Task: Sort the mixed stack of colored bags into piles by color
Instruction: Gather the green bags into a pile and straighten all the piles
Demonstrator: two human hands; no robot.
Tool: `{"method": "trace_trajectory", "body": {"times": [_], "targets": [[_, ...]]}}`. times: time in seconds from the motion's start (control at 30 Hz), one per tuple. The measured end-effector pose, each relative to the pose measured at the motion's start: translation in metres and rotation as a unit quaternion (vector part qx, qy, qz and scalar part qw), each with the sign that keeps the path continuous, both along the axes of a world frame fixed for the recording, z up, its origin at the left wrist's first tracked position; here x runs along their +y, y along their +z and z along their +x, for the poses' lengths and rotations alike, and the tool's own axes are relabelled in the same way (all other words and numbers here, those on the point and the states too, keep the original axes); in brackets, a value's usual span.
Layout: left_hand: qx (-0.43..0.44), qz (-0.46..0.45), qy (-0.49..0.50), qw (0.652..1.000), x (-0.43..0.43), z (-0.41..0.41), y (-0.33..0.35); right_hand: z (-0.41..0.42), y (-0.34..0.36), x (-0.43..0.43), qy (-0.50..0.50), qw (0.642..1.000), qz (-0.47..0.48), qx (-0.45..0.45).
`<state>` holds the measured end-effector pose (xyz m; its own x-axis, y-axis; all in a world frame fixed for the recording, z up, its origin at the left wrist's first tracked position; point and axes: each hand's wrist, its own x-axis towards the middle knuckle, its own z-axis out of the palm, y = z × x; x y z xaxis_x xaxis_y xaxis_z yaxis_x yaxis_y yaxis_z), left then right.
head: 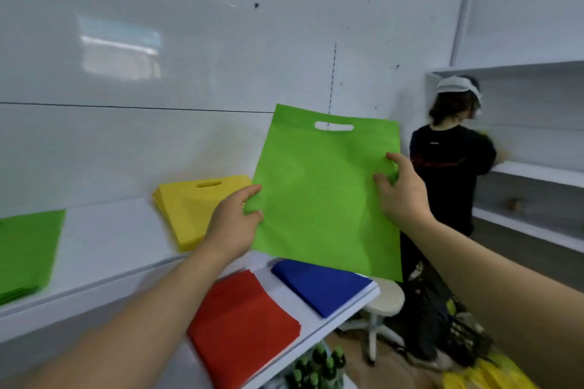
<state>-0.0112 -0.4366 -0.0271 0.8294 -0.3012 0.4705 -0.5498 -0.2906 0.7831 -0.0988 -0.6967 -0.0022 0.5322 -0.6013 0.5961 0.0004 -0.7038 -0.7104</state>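
Both hands pinched the green bag mid-frame: left hand on its left edge, right hand on its right, above red pile and blue pile.

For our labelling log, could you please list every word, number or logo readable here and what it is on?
No text is readable.
The green bag, held by the left hand and right hand: plain, no print.
The yellow pile, red pile, blue pile, green pile: plain, as far as shown.
A white mark on the other person's dark top: too small and blurred to read.
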Motion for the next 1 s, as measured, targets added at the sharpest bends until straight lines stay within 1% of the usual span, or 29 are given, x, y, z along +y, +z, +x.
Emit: {"method": "trace_trajectory", "body": {"times": [0.13,0.27,0.4,0.53,0.63,0.77,1.0], "targets": [[-0.001,0.011,-0.055,0.998,-0.101,-0.024,-0.006,-0.052,-0.002,-0.092,-0.050,0.999,-0.002,0.012],[0.002,0.017,-0.099,0.995,-0.184,-0.046,-0.010,-0.099,-0.007,-0.163,-0.101,0.995,0.007,0.022],[0.000,0.028,-0.137,0.990,-0.251,-0.062,-0.010,-0.130,-0.014,-0.218,-0.143,0.989,0.025,0.030],[0.009,0.038,-0.152,0.988,-0.297,-0.059,-0.013,-0.135,-0.022,-0.257,-0.170,0.985,0.028,0.028],[0.007,0.042,-0.163,0.986,-0.325,-0.039,-0.017,-0.120,-0.025,-0.281,-0.171,0.984,0.038,0.034],[0.011,0.038,-0.156,0.987,-0.354,0.004,-0.021,-0.075,-0.024,-0.313,-0.166,0.985,0.033,0.038],[0.022,0.019,-0.100,0.995,-0.381,0.103,-0.016,0.046,-0.014,-0.356,-0.103,0.994,0.029,0.038]]}}
